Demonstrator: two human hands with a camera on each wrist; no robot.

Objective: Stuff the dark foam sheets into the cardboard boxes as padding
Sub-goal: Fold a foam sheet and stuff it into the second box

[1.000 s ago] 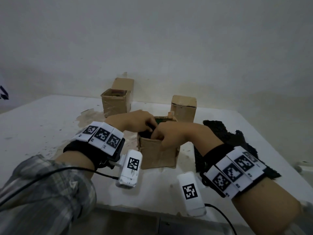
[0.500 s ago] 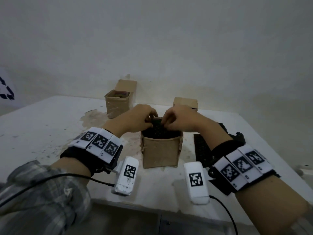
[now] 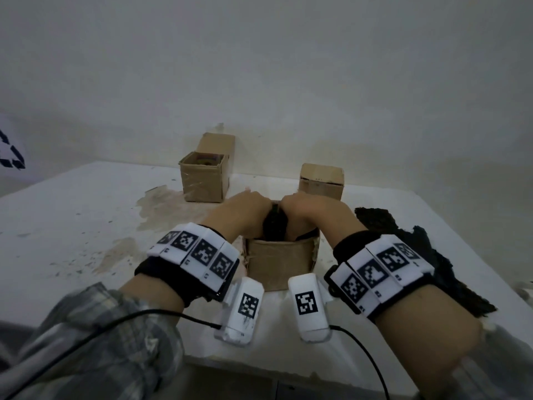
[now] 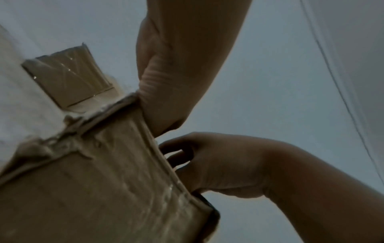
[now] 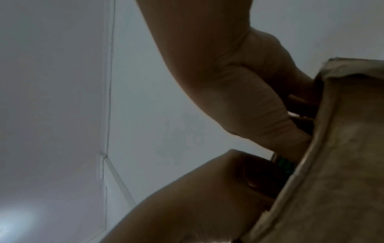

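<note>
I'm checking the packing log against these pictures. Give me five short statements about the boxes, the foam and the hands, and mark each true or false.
1. Both hands, left hand and right hand, reach into the near box. True.
2. Dark foam shows between them in that box. True.
3. The spare foam sheets lie left of the near box. False: they lie to its right.
4. The far left box is closed. False: its top is open.
5. Only one box stands on the table. False: three do, counting the far right box.

Dim room, stained white table [image 3: 72,215]
</note>
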